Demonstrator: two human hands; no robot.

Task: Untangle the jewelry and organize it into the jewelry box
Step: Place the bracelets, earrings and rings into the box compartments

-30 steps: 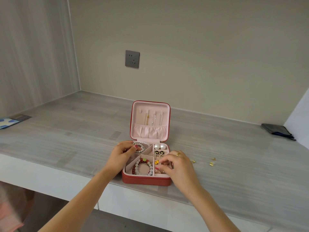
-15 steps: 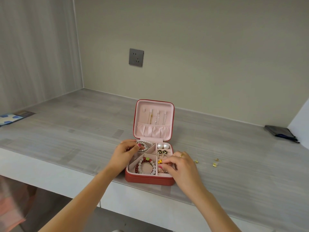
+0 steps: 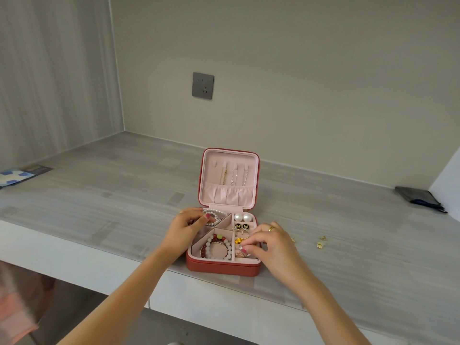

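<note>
Right hand point(image 3: 271, 247) lower over jewelry box point(image 3: 224, 267)

Grained, matt red leather-like shell on the box point(image 3: 222, 268), soft matt pink lining inside, gathered cloth pocket in the lid. Glossy pearls point(image 3: 216, 215) under the left fingertips point(image 3: 207, 216); shiny gold metal at the right fingertips point(image 3: 245, 250). Smooth, faintly sheened grey wood-grain counter point(image 3: 112, 195) beneath.
</note>
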